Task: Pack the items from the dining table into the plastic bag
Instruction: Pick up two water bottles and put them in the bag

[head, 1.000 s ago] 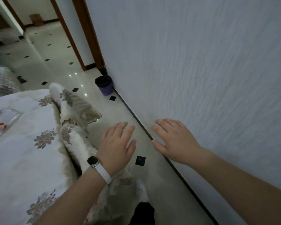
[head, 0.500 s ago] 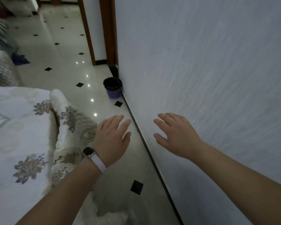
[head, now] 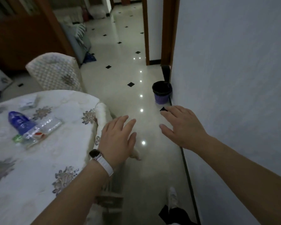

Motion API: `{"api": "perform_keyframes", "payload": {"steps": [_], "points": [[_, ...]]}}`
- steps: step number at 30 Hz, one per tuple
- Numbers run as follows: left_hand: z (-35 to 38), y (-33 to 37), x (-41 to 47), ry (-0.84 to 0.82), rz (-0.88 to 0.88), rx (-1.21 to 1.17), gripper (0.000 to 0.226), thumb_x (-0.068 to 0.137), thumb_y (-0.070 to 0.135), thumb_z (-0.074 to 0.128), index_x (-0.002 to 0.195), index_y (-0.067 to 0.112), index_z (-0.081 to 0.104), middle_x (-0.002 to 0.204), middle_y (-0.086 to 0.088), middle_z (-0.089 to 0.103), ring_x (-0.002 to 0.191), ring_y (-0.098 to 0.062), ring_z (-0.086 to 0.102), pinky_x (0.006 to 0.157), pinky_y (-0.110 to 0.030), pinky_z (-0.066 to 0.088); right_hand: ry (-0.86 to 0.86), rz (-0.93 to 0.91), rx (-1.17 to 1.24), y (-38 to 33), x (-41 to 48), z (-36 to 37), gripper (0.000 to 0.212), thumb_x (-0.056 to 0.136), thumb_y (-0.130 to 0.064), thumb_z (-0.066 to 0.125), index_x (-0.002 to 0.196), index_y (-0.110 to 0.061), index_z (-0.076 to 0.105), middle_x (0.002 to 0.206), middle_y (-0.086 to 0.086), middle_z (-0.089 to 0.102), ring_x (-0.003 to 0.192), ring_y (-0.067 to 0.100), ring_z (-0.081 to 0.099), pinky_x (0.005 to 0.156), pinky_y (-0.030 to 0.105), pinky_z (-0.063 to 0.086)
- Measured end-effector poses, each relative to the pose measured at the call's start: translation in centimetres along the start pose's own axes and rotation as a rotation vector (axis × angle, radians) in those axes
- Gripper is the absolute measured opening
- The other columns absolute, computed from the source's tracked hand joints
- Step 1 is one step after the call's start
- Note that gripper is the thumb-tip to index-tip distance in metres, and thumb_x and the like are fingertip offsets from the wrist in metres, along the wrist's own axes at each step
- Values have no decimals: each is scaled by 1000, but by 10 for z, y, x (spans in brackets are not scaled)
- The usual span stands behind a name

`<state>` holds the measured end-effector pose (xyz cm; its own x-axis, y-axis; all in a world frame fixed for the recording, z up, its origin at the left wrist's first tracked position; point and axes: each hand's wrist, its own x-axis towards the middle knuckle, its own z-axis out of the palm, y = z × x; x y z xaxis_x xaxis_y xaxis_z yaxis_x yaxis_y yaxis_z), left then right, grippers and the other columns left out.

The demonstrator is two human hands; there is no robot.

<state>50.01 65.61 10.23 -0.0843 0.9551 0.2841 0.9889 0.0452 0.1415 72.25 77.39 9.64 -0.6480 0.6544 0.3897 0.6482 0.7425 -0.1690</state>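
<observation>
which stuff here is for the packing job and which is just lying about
For the job:
dining table
clear plastic bag
blue item
small green item
pale packet, too blurred to identify
left hand and right hand, both holding nothing

Just lying about:
purple bin
covered chair
striped cushions

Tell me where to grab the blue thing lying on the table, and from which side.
Probably best: take the blue item across its far, bare half, coming from above with the left hand, the nearer one. It lies flat on the tablecloth, long axis slanting away to the left, and its nearer end is overlapped by the clear plastic, so the fingers should span its narrow width.
</observation>
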Motion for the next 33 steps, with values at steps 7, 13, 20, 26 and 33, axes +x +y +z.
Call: {"api": "perform_keyframes", "payload": {"steps": [7, 13, 20, 26, 33], "points": [[-8, -21, 78, 53, -191, 95, 45, 90, 41, 43, 128, 21, 55, 132, -7, 58, 121, -29, 52, 99, -48, 43, -2, -200, 90, 36, 125, 31, 48, 91, -45, 48, 122, -11, 63, 127, 12, 61, 115, 31, 57, 92, 44, 46], [4, -46, 127, 119, -267, 140, 47, 89, 40, 48, 130, 18, 56, 131, -10, 59, 119, -32, 54, 99, -47, 43, -11, -308, 139, 50, 192, 49, 49, 90, -45, 48, 122, -11, 64, 127, 11, 62, 116, 31, 56, 94, 43, 44], [46, -103, 207, 112, -301, 91, 48, 88, 40, 50, 129, 16, 57, 131, -10, 58, 119, -32, 54, 96, -45, 44, -113, -339, 86, 81, 284, 97, 53, 90, -47, 43, 124, -12, 62, 130, 11, 60, 119, 32, 54, 95, 45, 44], [87, -186, 299, 143, -319, 32, 49, 87, 40, 51, 129, 16, 58, 130, -12, 59, 116, -32, 55, 95, -46, 44, -165, -325, 19, 94, 384, 146, 52, 90, -48, 43, 122, -13, 64, 129, 9, 61, 118, 30, 55, 94, 44, 44], [101, -284, 390, 235, -330, -17, 46, 85, 36, 58, 126, 14, 60, 128, -14, 60, 115, -33, 56, 93, -45, 44, -233, -368, -75, 85, 506, 178, 53, 92, -50, 40, 127, -15, 61, 133, 8, 59, 123, 27, 52, 98, 42, 41]]}}
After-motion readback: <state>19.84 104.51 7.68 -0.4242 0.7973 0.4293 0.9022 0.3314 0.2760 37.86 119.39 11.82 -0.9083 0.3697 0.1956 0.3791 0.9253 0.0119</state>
